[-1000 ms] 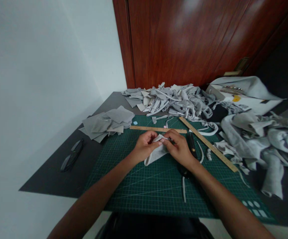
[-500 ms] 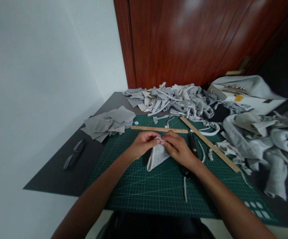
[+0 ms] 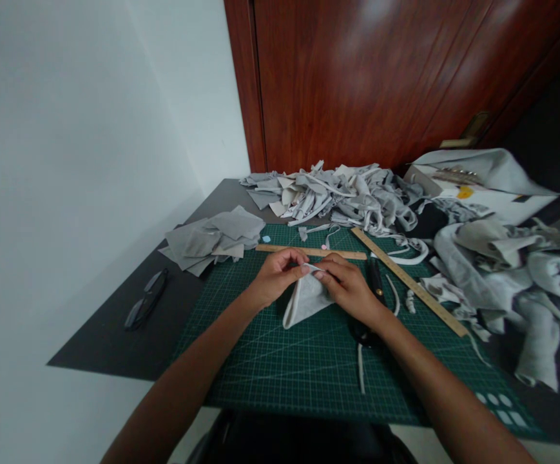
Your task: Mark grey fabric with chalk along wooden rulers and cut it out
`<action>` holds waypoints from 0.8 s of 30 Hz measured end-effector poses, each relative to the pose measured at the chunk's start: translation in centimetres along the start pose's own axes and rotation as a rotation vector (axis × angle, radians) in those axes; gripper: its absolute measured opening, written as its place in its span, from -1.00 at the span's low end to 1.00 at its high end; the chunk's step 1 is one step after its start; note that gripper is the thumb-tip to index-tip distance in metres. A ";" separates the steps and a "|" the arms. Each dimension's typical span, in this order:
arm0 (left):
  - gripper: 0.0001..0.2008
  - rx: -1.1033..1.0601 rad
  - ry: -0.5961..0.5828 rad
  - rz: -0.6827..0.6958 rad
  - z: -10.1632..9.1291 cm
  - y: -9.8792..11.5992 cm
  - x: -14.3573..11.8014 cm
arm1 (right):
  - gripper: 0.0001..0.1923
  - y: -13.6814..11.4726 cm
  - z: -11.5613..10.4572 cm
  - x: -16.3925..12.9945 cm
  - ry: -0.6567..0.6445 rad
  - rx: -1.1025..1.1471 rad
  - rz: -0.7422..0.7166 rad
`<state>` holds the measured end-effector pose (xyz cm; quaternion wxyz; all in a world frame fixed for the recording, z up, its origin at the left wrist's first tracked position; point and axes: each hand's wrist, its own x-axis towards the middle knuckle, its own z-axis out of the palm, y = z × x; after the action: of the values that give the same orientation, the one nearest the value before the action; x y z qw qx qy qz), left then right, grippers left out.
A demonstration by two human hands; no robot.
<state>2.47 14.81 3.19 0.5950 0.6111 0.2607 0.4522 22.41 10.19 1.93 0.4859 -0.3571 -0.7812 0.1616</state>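
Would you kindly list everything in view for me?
cloth: one, pale grey, centre
mat: one, green, under cloth
rulers: two, tan, on mat
scissors: one pair, black, centre right
strips: several, pale, on mat
small bits: two, blue, pink, on mat
flat pieces: several, grey, back left
scrap heaps: two, grey, back and right
box: one, white, back right
glasses: one pair, dark, left
table: one, dark, underneath
door: one, brown, behind
wall: one, white, left
left hand: one, bare, on cloth
right hand: one, bare, on cloth

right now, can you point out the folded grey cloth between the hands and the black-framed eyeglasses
Folded grey cloth point(image 3: 308, 298), head view: middle of its broad face.
Black-framed eyeglasses point(image 3: 147, 299), head view: frame, between the lenses.
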 end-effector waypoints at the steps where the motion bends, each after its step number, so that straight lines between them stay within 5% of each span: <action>1: -0.61 -0.012 0.029 0.007 -0.2 0.0 0.1 | -0.81 0.1 -0.2 0.1 0.010 0.009 0.014; 4: -0.66 -0.047 0.161 0.016 -1.4 0.0 0.7 | -0.79 0.8 -1.2 0.3 0.082 0.037 0.100; 11: -0.77 -0.040 0.532 0.199 -5.1 0.7 2.5 | -0.64 3.6 -2.8 0.9 0.539 0.240 0.381; 24: -0.78 0.113 0.603 0.272 -5.6 1.0 2.5 | -0.71 2.8 -3.6 0.9 0.525 0.138 0.357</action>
<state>-1.46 19.58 4.13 0.3906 0.5109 0.3656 0.6729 26.45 12.50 2.55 0.6578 -0.4840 -0.5416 0.1994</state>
